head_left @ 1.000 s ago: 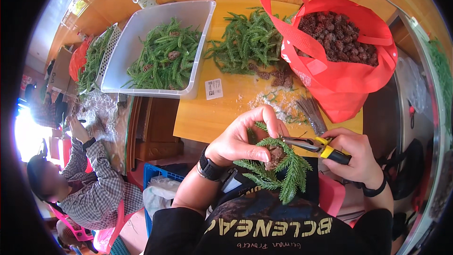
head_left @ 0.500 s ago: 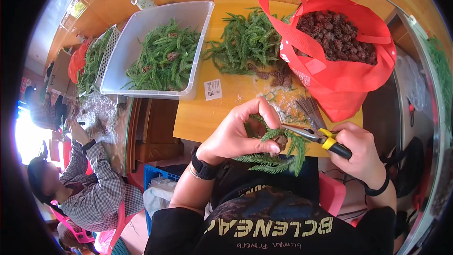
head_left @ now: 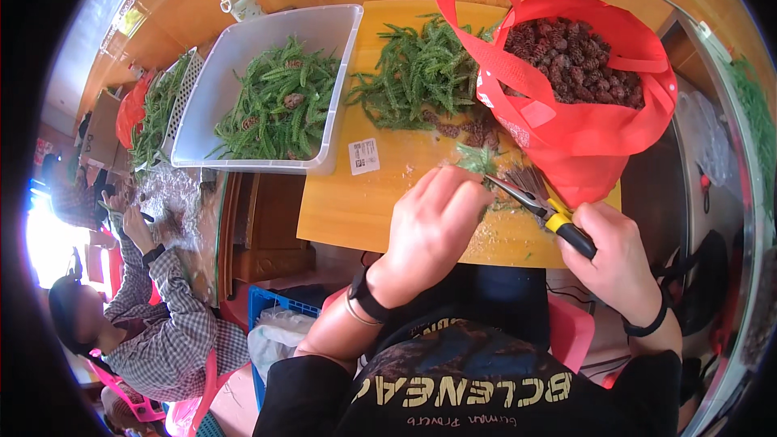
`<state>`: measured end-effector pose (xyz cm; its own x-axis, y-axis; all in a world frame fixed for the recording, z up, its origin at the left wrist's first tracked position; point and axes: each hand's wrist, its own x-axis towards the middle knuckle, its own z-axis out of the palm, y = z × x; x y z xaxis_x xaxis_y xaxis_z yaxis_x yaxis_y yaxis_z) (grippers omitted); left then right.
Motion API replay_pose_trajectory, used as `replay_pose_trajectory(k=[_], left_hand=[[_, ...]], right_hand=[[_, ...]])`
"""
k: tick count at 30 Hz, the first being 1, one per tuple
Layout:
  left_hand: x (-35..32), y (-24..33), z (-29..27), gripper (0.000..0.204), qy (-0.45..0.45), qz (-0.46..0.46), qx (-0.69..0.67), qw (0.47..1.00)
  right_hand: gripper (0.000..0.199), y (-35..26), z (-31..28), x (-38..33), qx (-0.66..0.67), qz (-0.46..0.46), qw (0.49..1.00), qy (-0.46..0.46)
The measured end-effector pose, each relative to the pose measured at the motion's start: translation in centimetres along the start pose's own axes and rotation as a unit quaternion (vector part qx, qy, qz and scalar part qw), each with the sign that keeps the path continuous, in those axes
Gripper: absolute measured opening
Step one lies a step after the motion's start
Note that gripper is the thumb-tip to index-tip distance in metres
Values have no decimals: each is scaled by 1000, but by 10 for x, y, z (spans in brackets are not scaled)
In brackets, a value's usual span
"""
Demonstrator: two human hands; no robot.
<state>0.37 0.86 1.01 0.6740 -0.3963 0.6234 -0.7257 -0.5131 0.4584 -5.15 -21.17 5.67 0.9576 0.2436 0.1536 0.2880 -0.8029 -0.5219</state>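
My left hand [head_left: 435, 226] is turned back-up over the table with its fingers closed on a green artificial pine sprig [head_left: 476, 159]. Feathery needles stick out beyond the fingers, partly blurred; the rest is hidden under the hand. In my right hand [head_left: 613, 255] are long-nose pliers [head_left: 558, 220] with yellow and black handles. Their jaws point up and left, with the tip right beside my left fingers and the sprig. Whether the jaws grip anything cannot be made out. A bundle of thin brown stems [head_left: 528, 180] lies just behind the pliers.
A red bag [head_left: 575, 142] full of pine cones [head_left: 566, 61] stands at the back right. Loose green sprigs [head_left: 417, 73] are heaped beside it. Left of them is a clear plastic bin [head_left: 324, 160] with sprigs and a few cones. Another person [head_left: 174, 332] works at the far left.
My left hand has rolled over and moved slightly right, taking the sprig from in front of me to above the table. The pliers have shifted slightly left and tilted more steeply.
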Motion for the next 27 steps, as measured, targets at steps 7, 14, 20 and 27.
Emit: replay_pose_trajectory(k=[7, 14, 20, 27], left_hand=[[-1, -9, -13, 31, -27, -172, -381, 908], [-8, -20, -15, 38, -66, -222, -618, 751], [-9, -21, -10, 43, -77, -211, -711, 667], [-17, -30, -5, 36, -138, -199, -756, 609]], right_hand=[[25, 4, -16, -2, 78, 2, 996, -39], [26, 13, -31, 1, 113, 3, 988, -107], [24, 20, -26, 3, 141, -11, 979, -144], [24, 21, -9, 7, 192, -57, 970, -136]])
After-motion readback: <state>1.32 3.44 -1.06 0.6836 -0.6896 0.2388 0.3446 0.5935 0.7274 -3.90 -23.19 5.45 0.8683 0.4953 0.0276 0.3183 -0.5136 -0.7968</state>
